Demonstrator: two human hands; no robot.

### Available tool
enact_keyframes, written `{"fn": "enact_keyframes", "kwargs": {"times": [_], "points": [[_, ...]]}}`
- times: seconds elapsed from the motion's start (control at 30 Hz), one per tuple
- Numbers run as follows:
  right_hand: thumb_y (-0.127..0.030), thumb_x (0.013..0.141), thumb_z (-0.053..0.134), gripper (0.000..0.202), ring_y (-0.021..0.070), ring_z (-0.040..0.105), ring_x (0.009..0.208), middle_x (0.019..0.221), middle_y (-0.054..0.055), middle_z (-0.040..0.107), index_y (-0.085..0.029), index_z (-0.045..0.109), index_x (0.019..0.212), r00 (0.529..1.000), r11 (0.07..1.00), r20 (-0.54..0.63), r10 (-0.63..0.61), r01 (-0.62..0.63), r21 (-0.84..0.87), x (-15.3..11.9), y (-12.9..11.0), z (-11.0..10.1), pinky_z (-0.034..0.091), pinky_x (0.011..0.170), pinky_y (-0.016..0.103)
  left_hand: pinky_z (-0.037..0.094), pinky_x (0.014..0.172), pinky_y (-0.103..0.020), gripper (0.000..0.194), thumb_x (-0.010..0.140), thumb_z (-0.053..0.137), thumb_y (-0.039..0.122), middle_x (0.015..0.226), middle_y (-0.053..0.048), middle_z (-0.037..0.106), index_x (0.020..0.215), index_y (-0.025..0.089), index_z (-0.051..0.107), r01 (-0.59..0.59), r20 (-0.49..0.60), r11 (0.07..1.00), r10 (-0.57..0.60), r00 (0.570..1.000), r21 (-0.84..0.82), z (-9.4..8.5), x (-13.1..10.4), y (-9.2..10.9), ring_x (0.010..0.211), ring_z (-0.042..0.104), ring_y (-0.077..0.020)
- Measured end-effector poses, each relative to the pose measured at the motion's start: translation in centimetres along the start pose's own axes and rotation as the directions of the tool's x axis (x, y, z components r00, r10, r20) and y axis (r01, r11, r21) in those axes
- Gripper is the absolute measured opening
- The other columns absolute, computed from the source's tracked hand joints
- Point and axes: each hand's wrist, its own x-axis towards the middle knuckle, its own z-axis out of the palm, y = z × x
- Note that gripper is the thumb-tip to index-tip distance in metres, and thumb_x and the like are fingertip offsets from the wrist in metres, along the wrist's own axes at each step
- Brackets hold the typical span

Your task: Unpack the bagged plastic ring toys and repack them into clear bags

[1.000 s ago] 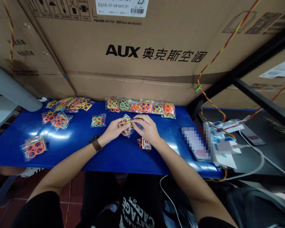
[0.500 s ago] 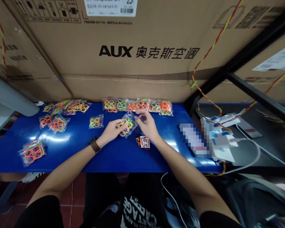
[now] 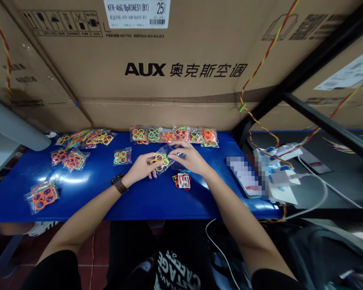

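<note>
While L hand (image 3: 142,167) pinches poly bag w/ yellow rings (image 3: 159,162), R hand (image 3: 190,158), half-curled at edge, hold unclear, has swung outward; bag handling ongoing.

"What do we see behind the blue tabletop (image 3: 145,201)?"
"We face a large brown carton (image 3: 169,46) printed AUX."
"And beside us?"
"We have a grey post (image 3: 15,123) on the left and a black metal frame (image 3: 320,58) on the right."
"Below?"
"We see red floor tiles (image 3: 101,249), while light glares off the tabletop above."
</note>
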Motion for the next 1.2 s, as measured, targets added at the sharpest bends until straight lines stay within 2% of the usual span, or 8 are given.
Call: {"fn": "enact_keyframes", "kwargs": {"times": [0.2, 0.47, 0.7, 0.93, 1.1, 1.2], "points": [[-0.025, 0.106, 0.063, 0.019, 0.0234, 0.066, 0.13, 0.133, 0.003, 0.071, -0.036, 0.077, 0.114, 1.0, 0.998, 0.024, 0.011, -0.012, 0.067, 0.1, 0.5, 0.0, 0.054, 0.115, 0.055, 0.049, 0.044, -0.022, 0.047, 0.095, 0.075, 0.05, 0.06, 0.001, 0.068, 0.125, 0.014, 0.072, -0.028, -0.015, 0.999, 0.028, 0.999, 0.045, -0.2, -0.1, 0.2, 0.049, 0.066, -0.0141], [-0.03, 0.098, 0.075, 0.006, 0.0247, 0.068, 0.125, 0.132, 0.003, 0.072, -0.033, 0.08, 0.102, 0.997, 0.999, 0.083, 0.004, -0.008, 0.051, 0.0, 0.2, -0.1, 0.052, 0.113, 0.057, 0.049, 0.044, -0.023, 0.055, 0.092, 0.077, 0.051, 0.059, 0.0, 0.068, 0.13, 0.012, 0.071, -0.023, -0.033, 0.998, 0.025, 0.999, 0.054, 0.0, -0.1, 0.2, 0.048, 0.065, -0.0147], [-0.035, 0.101, 0.072, 0.014, 0.0215, 0.07, 0.122, 0.131, 0.006, 0.074, -0.031, 0.079, 0.112, 0.987, 0.982, 0.162, 0.014, -0.044, 0.183, 0.0, 0.7, -0.2, 0.056, 0.11, 0.051, 0.049, 0.046, -0.024, 0.048, 0.09, 0.079, 0.047, 0.058, 0.001, 0.067, 0.125, 0.014, 0.072, -0.022, -0.072, 1.0, 0.023, 0.997, 0.003, 0.1, 0.1, 0.2, 0.048, 0.064, -0.0146], [-0.039, 0.094, 0.081, 0.019, 0.0228, 0.07, 0.124, 0.135, 0.006, 0.071, -0.032, 0.08, 0.111, 0.98, 0.968, 0.184, 0.075, -0.116, 0.222, -0.2, -0.2, 0.0, 0.058, 0.109, 0.051, 0.055, 0.055, -0.026, 0.057, 0.1, 0.066, 0.05, 0.07, -0.004, 0.073, 0.142, 0.011, 0.067, -0.046, -0.017, 0.998, 0.046, 0.999, -0.039, 0.4, -0.1, 0.0, 0.059, 0.069, -0.0154], [-0.036, 0.096, 0.077, 0.011, 0.0229, 0.07, 0.124, 0.135, 0.007, 0.07, -0.03, 0.08, 0.105, 0.988, 0.973, 0.141, 0.07, -0.098, 0.209, -0.3, -0.4, 0.3, 0.058, 0.108, 0.05, 0.058, 0.059, -0.027, 0.06, 0.106, 0.056, 0.054, 0.072, -0.007, 0.076, 0.146, 0.01, 0.065, -0.04, 0.003, 0.999, 0.04, 0.999, -0.018, 0.3, -0.1, -0.2, 0.061, 0.07, -0.0157], [-0.04, 0.099, 0.073, 0.012, 0.024, 0.068, 0.126, 0.134, 0.007, 0.07, -0.029, 0.078, 0.102, 0.995, 0.977, 0.045, 0.084, -0.091, 0.195, -0.1, 0.5, 0.3, 0.053, 0.113, 0.054, 0.056, 0.057, -0.027, 0.059, 0.107, 0.053, 0.055, 0.07, -0.007, 0.076, 0.143, 0.011, 0.068, 0.001, -0.03, 1.0, -0.001, 1.0, -0.017, -0.2, 0.2, -0.3, 0.059, 0.071, -0.0164]]}}
